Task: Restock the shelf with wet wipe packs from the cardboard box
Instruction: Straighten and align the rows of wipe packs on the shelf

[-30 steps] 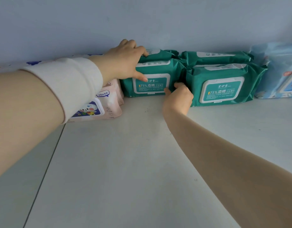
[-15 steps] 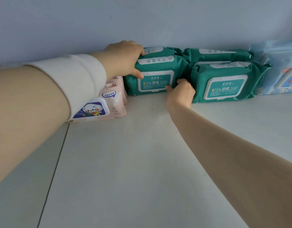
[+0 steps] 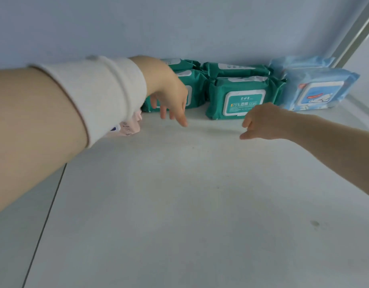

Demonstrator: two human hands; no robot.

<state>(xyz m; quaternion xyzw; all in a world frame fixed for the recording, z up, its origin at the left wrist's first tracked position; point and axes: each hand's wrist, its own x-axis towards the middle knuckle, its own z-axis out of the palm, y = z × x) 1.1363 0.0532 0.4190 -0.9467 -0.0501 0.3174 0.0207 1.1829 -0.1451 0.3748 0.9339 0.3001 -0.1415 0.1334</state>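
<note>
I've just let go: my left hand (image 3: 169, 96) and right hand (image 3: 260, 121) hang loose and empty, leaving the green wet wipe pack (image 3: 197, 90) seated at the back of the shelf (image 3: 179, 194) (next pack, I'd judge).

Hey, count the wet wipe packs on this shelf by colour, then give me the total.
Green packs: 4
Blue packs: 2
Pink packs: 1 showing; the sleeve may hide more
Total: 7 in sight
</note>
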